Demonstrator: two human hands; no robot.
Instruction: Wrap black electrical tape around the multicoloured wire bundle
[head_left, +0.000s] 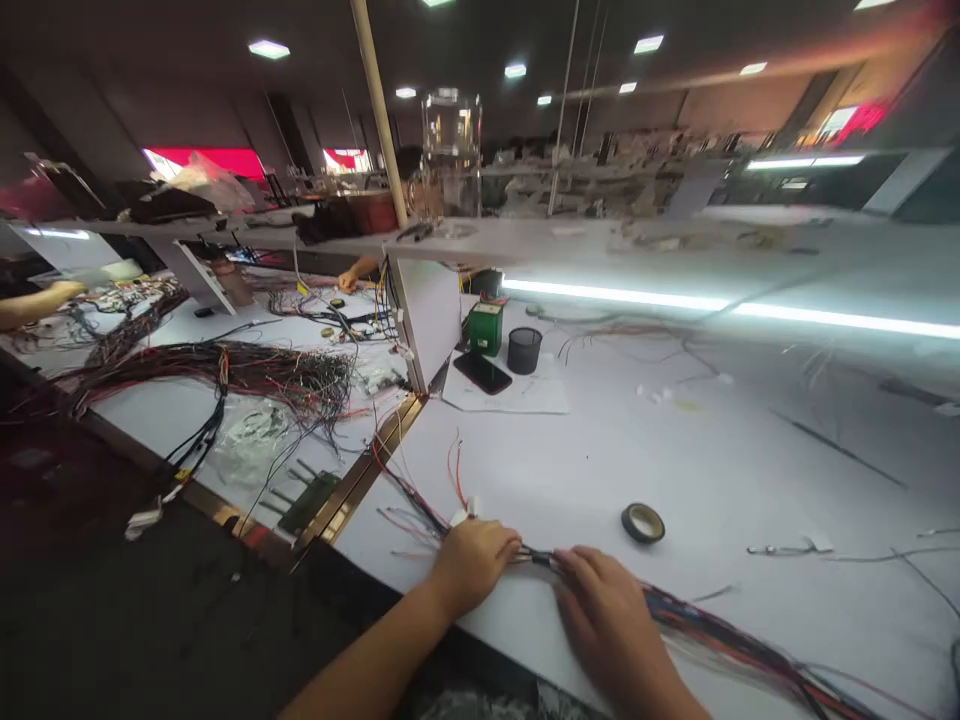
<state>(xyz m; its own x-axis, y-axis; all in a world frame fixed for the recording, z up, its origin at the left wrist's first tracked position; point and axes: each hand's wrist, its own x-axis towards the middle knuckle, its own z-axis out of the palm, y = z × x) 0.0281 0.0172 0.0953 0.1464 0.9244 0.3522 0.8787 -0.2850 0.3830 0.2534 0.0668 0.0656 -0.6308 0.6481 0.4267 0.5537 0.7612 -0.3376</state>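
A bundle of coloured wires (720, 632) lies along the near edge of the white table (675, 460), running from left to lower right. My left hand (472, 565) is closed around the bundle near a small white connector (466, 512). My right hand (607, 605) pinches the same bundle just to the right, where a dark wrapped section shows between the two hands. A roll of black tape (643, 522) lies flat on the table just beyond my right hand.
A black phone (482, 372), a green box (486, 328) and a black mesh cup (523, 350) stand further back by a white divider (427, 315). Left of it, another bench holds a large wire harness (225, 370). Other people's hands (45, 300) work there.
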